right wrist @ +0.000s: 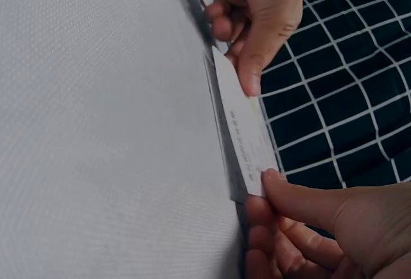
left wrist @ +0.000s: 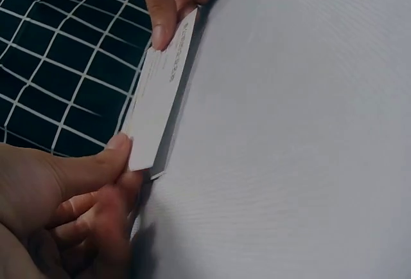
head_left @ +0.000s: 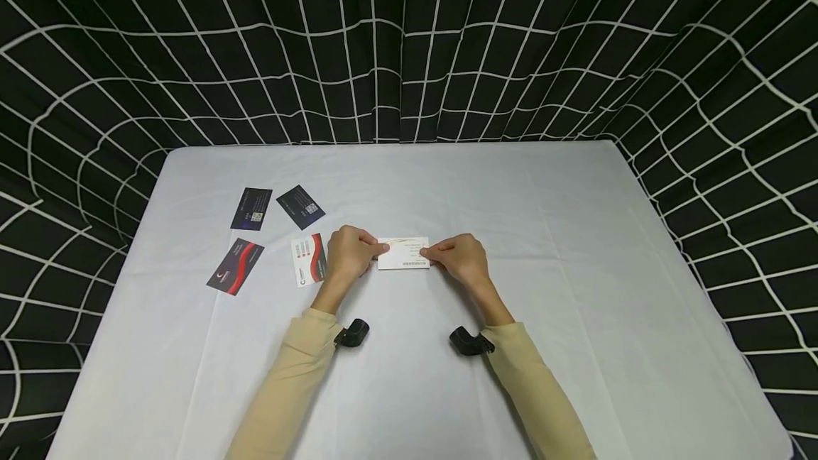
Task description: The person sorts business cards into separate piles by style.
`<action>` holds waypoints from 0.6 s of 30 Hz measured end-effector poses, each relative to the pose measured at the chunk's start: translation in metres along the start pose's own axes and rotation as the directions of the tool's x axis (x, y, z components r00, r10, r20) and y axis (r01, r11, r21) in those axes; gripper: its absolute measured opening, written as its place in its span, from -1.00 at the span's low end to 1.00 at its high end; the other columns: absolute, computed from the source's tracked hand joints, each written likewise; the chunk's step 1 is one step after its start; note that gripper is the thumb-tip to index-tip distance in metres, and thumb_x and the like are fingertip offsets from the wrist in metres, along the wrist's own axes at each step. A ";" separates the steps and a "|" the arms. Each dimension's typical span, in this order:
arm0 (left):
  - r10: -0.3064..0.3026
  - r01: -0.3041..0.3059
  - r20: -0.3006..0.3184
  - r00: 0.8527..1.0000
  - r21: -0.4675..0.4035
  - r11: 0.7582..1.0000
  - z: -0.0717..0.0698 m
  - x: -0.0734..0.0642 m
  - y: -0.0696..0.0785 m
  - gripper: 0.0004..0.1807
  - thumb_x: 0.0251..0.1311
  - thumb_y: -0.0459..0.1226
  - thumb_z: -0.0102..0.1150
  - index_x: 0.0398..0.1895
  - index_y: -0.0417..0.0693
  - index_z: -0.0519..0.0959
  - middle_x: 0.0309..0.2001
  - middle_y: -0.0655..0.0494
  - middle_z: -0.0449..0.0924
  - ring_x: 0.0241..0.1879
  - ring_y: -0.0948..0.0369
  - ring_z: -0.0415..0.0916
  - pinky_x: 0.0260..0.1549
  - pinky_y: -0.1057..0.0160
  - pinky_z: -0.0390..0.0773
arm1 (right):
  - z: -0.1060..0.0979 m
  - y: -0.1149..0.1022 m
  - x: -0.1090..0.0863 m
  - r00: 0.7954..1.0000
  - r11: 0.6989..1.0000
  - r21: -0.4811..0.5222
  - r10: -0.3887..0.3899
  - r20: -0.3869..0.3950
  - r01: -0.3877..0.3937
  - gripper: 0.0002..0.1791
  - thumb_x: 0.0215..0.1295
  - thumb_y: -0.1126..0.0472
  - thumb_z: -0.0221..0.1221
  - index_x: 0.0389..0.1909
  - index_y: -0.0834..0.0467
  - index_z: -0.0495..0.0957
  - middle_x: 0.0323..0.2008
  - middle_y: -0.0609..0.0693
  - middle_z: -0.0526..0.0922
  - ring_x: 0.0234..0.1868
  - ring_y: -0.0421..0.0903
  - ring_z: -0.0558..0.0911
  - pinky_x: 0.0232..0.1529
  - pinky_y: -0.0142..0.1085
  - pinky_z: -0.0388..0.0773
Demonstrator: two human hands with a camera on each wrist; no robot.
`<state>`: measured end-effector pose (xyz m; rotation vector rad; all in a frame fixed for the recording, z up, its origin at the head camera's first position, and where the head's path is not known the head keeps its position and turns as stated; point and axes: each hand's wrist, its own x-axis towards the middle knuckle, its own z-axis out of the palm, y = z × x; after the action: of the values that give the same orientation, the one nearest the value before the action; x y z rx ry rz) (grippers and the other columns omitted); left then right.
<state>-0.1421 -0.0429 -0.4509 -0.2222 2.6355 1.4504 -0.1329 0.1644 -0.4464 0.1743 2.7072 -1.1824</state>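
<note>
A white business card (head_left: pixel 402 250) with small print and thin gold curves is held level between both hands, in the middle of the table. My left hand (head_left: pixel 348 253) pinches its left end, thumb on top and fingers beneath. At the opposite end, my right hand (head_left: pixel 463 257) pinches the card the same way. In both wrist views a thin second edge shows just under the card (left wrist: pixel 154 108); I cannot tell if it is another card. Close beside the left hand lies a white card with a red wave (head_left: pixel 309 260), its right edge near the wrist.
A dark card with a red stripe (head_left: pixel 236 267) lies farther left on the white tablecloth (head_left: pixel 575 268). Behind it are two black cards with QR codes, one upright (head_left: pixel 251 209) and one tilted (head_left: pixel 301 207). A black curtain with a white grid (head_left: pixel 383 48) surrounds the table.
</note>
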 end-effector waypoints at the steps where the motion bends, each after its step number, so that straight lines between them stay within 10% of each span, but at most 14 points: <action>1: 0.015 -0.014 -0.016 1.000 0.039 0.999 0.001 0.000 0.000 -0.79 0.01 -0.25 0.48 -0.51 -0.23 0.69 -0.63 0.04 0.63 -0.73 0.25 0.42 -0.73 0.35 0.36 | 0.001 0.000 0.000 1.000 1.000 -0.010 0.002 0.000 -0.002 -0.71 0.11 0.04 0.41 -0.38 0.23 0.77 -0.54 0.01 0.73 -0.61 -0.20 0.40 -0.59 -0.40 0.22; 18: 0.091 -0.056 -0.098 0.991 0.307 0.950 0.009 -0.001 0.001 -0.75 -0.01 -0.14 0.49 -0.58 -0.11 0.67 -0.60 0.08 0.63 -0.60 0.15 0.49 -0.57 0.21 0.35 | 0.008 0.000 0.003 1.000 0.994 -0.113 0.013 -0.014 -0.015 -0.69 0.13 0.04 0.40 -0.40 0.26 0.75 -0.43 0.10 0.75 -0.62 -0.15 0.47 -0.65 -0.43 0.26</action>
<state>-0.1409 -0.0347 -0.4548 -0.1783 2.9395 1.0558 -0.1344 0.1584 -0.4525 0.1852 2.7700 -1.0247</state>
